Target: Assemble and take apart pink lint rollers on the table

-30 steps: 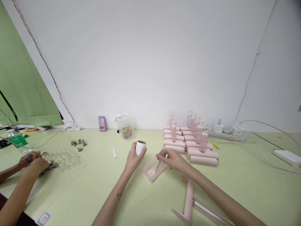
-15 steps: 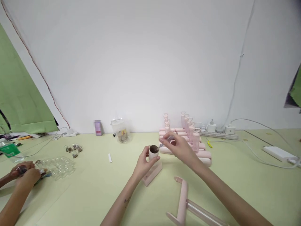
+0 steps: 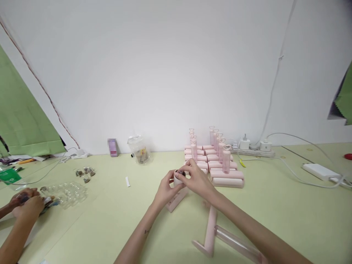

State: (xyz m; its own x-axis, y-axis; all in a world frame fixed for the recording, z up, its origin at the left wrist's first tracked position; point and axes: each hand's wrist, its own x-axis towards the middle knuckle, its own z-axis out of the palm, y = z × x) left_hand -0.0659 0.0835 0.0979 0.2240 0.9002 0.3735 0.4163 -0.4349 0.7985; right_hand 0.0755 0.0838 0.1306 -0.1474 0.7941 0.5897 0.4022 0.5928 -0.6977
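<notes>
Left hand (image 3: 165,191) is clamping a white cup (image 3: 176,182), thumb and fingers wrapping its sides, holding it up over the tabletop (image 3: 110,223). Right hand's (image 3: 196,180) grip is closing at the cup's dark mouth, seemingly on a small tool (image 3: 180,172); fingers are mostly hiding it, so whether it is reaching inside, can't tell. Cup work is looking mid-way, not done.

A pink slotted part (image 3: 176,202) is lying just below the hands. Nearer the person, a pink frame (image 3: 211,234) with a clear tube (image 3: 236,242) is lying apart from the rows. These are looking like loose, unfinished bits.

Done, by the look of it: pink rollers (image 3: 228,175) are lying in two rows near the wall, small pink bottles (image 3: 226,161) standing upright among them.
</notes>
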